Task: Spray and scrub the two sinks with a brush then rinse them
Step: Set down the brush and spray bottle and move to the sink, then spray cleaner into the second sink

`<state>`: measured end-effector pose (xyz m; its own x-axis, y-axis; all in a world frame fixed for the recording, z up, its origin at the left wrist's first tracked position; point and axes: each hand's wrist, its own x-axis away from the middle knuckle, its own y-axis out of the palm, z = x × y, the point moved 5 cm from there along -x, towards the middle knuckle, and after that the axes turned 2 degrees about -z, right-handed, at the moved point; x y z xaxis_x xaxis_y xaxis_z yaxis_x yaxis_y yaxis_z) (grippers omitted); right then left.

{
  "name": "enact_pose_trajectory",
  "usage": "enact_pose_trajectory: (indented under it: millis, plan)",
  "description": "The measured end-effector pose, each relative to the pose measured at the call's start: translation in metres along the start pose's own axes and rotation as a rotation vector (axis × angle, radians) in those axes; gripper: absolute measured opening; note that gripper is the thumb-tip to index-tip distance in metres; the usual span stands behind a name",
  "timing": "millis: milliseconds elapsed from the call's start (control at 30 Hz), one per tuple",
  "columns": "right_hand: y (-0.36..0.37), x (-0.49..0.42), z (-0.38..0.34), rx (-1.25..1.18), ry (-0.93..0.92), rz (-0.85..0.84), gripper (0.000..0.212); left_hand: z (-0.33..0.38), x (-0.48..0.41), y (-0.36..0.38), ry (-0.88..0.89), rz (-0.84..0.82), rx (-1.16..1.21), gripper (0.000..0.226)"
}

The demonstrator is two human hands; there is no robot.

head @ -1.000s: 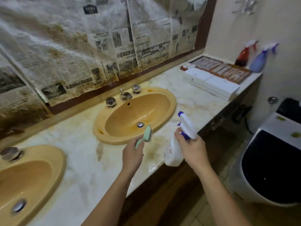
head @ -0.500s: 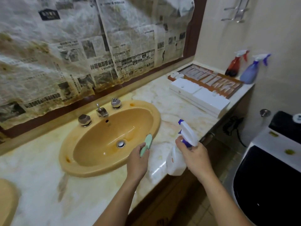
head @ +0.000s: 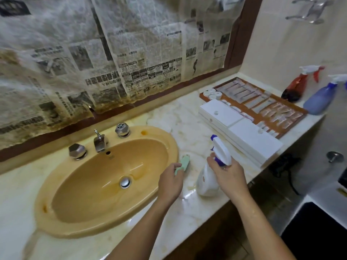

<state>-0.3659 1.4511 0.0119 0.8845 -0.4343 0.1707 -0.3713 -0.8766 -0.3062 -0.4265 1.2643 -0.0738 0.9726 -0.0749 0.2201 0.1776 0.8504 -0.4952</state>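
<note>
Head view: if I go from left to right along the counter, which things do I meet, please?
Sink → left hand holding the green brush → white spray bottle held by the right hand → white boxes → red spray bottle → blue spray bottle.

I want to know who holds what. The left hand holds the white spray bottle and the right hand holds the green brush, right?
Swapped. In the head view the left hand holds the green brush and the right hand holds the white spray bottle.
</note>
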Motion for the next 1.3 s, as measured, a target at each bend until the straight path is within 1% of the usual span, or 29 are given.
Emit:
enact_pose_trajectory:
  millis: [100,200,233,333,367,433,500,533,633,667,733,767,867,967,1033,1100,1200,1267,1300]
  plan:
    - [-0.012,-0.035,0.003,0.065,-0.032,-0.051,0.031,0.011,-0.018,0.025,-0.042,0.024,-0.018,0.034]
    - [-0.025,-0.062,-0.001,0.143,-0.139,-0.130,0.027,0.023,-0.031,0.049,-0.078,0.035,-0.033,0.038]
    - [-0.029,-0.070,-0.002,0.176,-0.183,-0.160,0.033,0.028,-0.035,0.056,-0.088,0.045,-0.042,0.039]
    - [-0.037,-0.095,0.003,0.207,-0.264,-0.268,0.062,0.043,-0.044,0.073,-0.126,0.102,-0.046,0.044]
    - [-0.038,-0.100,0.004,0.206,-0.287,-0.307,0.068,0.046,-0.046,0.077,-0.148,0.122,-0.043,0.046]
    - [-0.036,-0.109,0.006,0.211,-0.350,-0.366,0.072,0.049,-0.046,0.082,-0.194,0.156,-0.034,0.055]
    - [-0.033,-0.114,0.007,0.215,-0.392,-0.417,0.068,0.047,-0.043,0.084,-0.239,0.187,-0.012,0.064]
    - [-0.031,-0.114,0.008,0.223,-0.410,-0.440,0.062,0.044,-0.040,0.085,-0.260,0.202,0.005,0.065]
    - [-0.024,-0.113,0.007,0.250,-0.442,-0.480,0.037,0.036,-0.026,0.082,-0.313,0.273,0.064,0.063]
    - [-0.022,-0.112,0.006,0.244,-0.437,-0.488,0.034,0.033,-0.020,0.080,-0.319,0.301,0.081,0.059]
    - [-0.018,-0.107,0.004,0.200,-0.425,-0.504,0.041,0.028,-0.005,0.073,-0.339,0.358,0.109,0.043]
    - [-0.015,-0.102,0.004,0.170,-0.407,-0.517,0.040,0.024,0.004,0.070,-0.350,0.392,0.124,0.039]
    - [-0.004,-0.083,0.004,0.098,-0.341,-0.553,0.029,0.010,0.034,0.056,-0.387,0.507,0.162,0.037]
    - [0.013,-0.056,0.005,0.090,-0.306,-0.594,0.026,-0.003,0.064,0.042,-0.444,0.575,0.280,0.033]
    - [0.027,-0.034,0.004,0.089,-0.268,-0.620,0.021,-0.010,0.083,0.030,-0.473,0.561,0.375,0.026]
    - [0.042,-0.008,0.002,0.063,-0.231,-0.647,0.019,-0.015,0.103,0.019,-0.464,0.469,0.452,0.021]
    - [0.071,0.033,0.003,-0.013,-0.143,-0.657,0.016,-0.022,0.134,0.003,-0.411,0.255,0.496,0.029]
    - [0.089,0.061,0.003,-0.079,-0.077,-0.642,0.026,-0.032,0.159,-0.007,-0.384,0.161,0.498,0.036]
    - [0.098,0.073,0.003,-0.109,-0.044,-0.631,0.027,-0.038,0.172,-0.013,-0.375,0.134,0.506,0.038]
